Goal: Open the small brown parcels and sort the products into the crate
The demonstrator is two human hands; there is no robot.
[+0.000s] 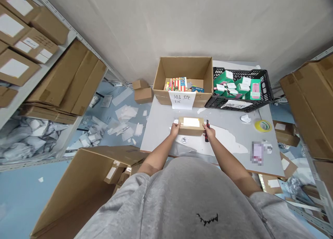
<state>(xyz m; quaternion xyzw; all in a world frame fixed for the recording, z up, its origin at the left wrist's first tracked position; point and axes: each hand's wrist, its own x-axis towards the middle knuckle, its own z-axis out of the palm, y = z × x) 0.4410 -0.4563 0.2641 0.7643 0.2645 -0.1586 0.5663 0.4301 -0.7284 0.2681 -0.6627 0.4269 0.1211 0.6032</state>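
While a pale-grey rectangular table (156, 128) spreads below, an oblong brown cardboard box (191, 130) sits clasped between left hand (174, 130) and right hand (210, 132), which also holds a slim black-and-red cutter (206, 137); this seems positioning; cutting would need it steadied.

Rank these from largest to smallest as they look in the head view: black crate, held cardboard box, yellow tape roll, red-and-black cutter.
1. Black crate, clearly largest
2. Held cardboard box
3. Yellow tape roll
4. Red-and-black cutter, slim and partly covered, so its full size is unsure
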